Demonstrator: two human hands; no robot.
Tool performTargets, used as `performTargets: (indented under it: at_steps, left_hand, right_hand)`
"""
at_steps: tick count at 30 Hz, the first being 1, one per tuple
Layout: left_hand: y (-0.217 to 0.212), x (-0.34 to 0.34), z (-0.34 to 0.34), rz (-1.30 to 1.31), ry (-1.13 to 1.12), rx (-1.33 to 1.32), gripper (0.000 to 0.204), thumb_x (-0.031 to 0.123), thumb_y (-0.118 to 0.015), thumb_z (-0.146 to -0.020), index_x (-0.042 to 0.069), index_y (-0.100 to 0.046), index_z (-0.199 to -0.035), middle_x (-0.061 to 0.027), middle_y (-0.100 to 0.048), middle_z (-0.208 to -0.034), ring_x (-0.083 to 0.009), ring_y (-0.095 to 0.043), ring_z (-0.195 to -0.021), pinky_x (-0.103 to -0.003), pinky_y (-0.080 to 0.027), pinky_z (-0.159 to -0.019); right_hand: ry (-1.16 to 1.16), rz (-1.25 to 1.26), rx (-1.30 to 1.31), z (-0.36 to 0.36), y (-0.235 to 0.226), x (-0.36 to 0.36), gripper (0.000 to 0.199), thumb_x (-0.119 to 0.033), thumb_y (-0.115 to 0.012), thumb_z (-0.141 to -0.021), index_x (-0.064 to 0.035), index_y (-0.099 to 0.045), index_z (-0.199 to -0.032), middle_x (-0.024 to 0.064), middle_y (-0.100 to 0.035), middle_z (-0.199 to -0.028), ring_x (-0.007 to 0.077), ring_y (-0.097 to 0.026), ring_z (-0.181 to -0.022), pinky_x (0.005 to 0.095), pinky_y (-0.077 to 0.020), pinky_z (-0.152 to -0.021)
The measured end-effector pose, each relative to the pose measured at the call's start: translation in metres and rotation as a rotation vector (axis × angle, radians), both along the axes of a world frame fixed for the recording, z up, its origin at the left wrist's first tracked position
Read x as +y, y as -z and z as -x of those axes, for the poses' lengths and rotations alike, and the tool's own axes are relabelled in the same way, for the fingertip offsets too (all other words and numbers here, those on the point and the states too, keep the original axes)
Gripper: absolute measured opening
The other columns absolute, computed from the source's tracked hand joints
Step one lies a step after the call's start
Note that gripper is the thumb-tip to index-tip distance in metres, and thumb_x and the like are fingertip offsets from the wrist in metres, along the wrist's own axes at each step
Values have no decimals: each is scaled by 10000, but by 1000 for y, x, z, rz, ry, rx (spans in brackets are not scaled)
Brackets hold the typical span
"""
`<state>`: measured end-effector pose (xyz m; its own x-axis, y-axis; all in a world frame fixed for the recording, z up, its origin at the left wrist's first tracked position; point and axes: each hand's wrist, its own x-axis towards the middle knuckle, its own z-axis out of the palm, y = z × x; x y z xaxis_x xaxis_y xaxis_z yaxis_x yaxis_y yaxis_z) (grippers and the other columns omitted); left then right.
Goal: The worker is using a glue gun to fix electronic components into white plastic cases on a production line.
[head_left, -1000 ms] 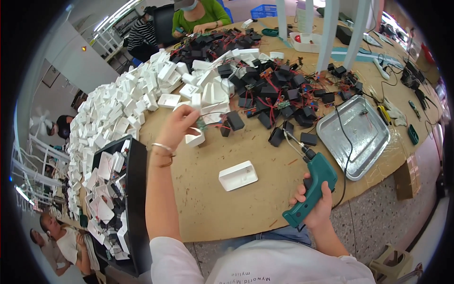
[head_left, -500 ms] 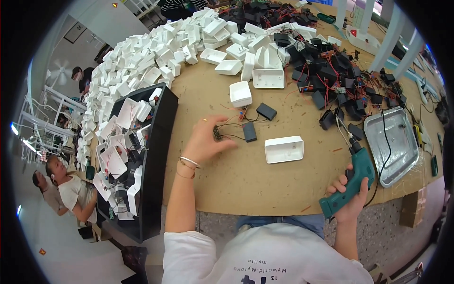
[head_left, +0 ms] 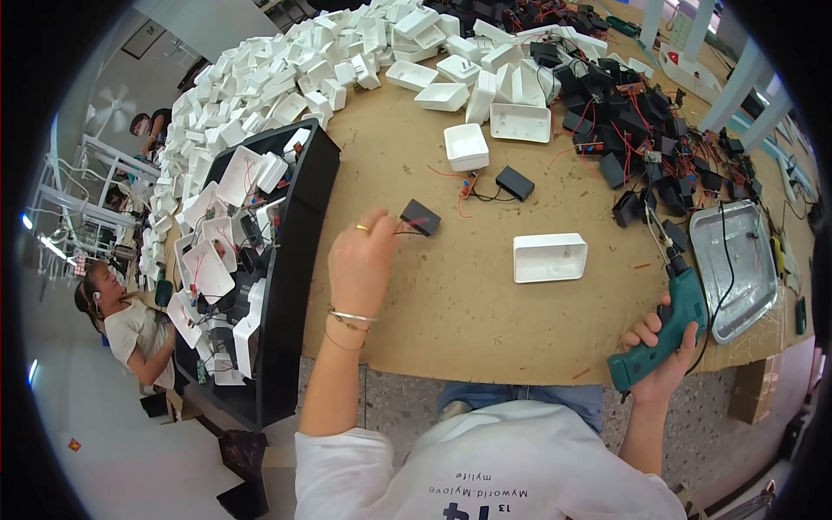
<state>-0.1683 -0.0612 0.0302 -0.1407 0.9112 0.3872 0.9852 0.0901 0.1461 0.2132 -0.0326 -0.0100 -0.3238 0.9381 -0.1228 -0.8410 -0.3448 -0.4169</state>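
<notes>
left side: black block (head_left: 421, 218), matte, hard-edged, lying on the table (head_left: 433, 334) just ahead of the left hand (head_left: 360, 260). thin wires run from the block to the fingertips. table surface is flat, tan, board-like, speckled with small dark marks.

left forearm rises from the lower edge, nearly straight; wrist slightly bent, back of the hand up, palm down. fingers are bent and drawn together over the wire ends; cannot tell whether they pinch the wires or something under the palm.

right side: soldering gun (head_left: 663, 340), green, smooth plastic casing, pistol-shaped, bent metal prongs at its front pointing away from the body. right hand (head_left: 666, 357) has its fingers wrapped round the handle, thumb along the near side; forearm angled up from the lower right.

between the hands: white box (head_left: 549, 258), rectangular, smooth plastic, hollow side showing, apart from both hands. farther off: second black block (head_left: 516, 184), wired to a small part with red leads (head_left: 469, 185), beside a squarish white box stack (head_left: 466, 147).

surroundings: heap of white boxes (head_left: 286, 74); tangle of black blocks and red wires (head_left: 641, 130); shiny metal tray (head_left: 752, 276) with rounded corners; black bin (head_left: 302, 251), straight-walled, left of the left hand.
</notes>
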Motion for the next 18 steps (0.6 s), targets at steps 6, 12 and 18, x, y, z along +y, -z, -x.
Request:
performTargets:
  at_steps: [6, 12, 18]
  left_hand:
    - [28, -33, -27, -53, 89, -106, 386, 149, -640, -791, 45, -545, -1150, -116, -626, -903, -306, -562, -854, -383, -444, -738]
    - [45, -40, -37, -97, -116, -180, 330, 147, -616, -815, 22, -569, -1116, -107, -620, -872, -305, -555, -861, -355, -439, -732]
    - [37, -36, -25, -162, -104, -396, 186, 134, -590, -851, 18, -623, -993, -101, -616, -821, -219, -559, -723, -311, -433, -619]
  right_hand:
    - [-13, -6, 39, -4, 5, 0, 505, -464, -425, -914, -98, -377, -1258, 53, -511, -860, 141, -478, -724, 343, -403, -729]
    - [-20, -11, 37, -6, 6, -1, 511, -470, -418, -915, -97, -378, -1262, 50, -511, -858, 138, -478, -723, 342, -402, -727]
    - [-18, -3, 17, -3, 3, -2, 510, -472, -424, -912, -97, -389, -1256, 47, -512, -857, 137, -479, -724, 339, -402, -723]
